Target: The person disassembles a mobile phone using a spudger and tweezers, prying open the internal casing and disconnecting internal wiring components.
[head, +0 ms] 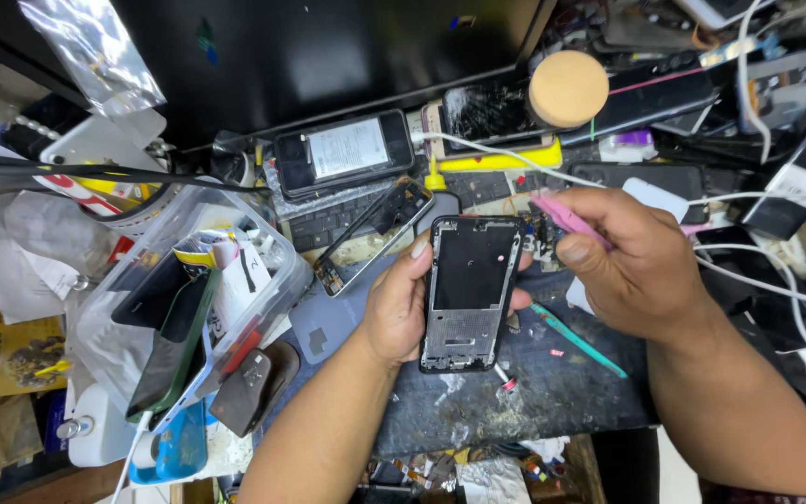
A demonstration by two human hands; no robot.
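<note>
My left hand [394, 303] grips an opened black phone frame [468, 289], holding it upright over the dark work mat [552, 392]. The frame's inside faces me, with bare metal at its lower end. My right hand [632, 257] holds a pink tool [562, 217] between thumb and fingers, its tip at the frame's top right corner next to a small circuit part [535, 229]. A teal pry tool [576, 339] lies on the mat below my right hand.
A clear plastic box [188, 308] with phones and parts stands at the left. Another phone frame [375, 233], a phone with its back off [345, 152], a cracked phone [487, 110], a round tan sponge [568, 89] and white cables [776, 280] crowd the bench.
</note>
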